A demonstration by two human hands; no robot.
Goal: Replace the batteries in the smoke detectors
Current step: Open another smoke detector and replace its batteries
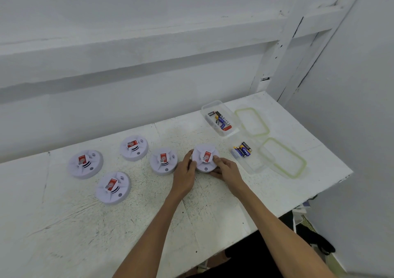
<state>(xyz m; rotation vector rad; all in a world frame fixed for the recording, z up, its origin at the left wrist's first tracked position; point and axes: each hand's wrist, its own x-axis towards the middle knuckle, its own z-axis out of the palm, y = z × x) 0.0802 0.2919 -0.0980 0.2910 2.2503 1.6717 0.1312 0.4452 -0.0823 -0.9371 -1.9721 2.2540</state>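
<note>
Five round white smoke detectors (pixel 113 187) face up on the worktop (pixel 64 224), each with a red label; rightmost detector (pixel 205 157) near centre. Loose batteries (pixel 242 150) just right of it; more batteries (pixel 219 119) farther back.

The tabletop (pixel 64 235) lies bare along its near edge; four smoke detectors (pixel 113 187) crowd the left middle, two containers (pixel 219 118) and lids (pixel 283 158) the far-right corner.

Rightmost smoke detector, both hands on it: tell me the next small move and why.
Probably twist or lift it to turn it over: the left hand and right hand grip the detector's rim, its labelled face is up, and no battery compartment shows.
</note>
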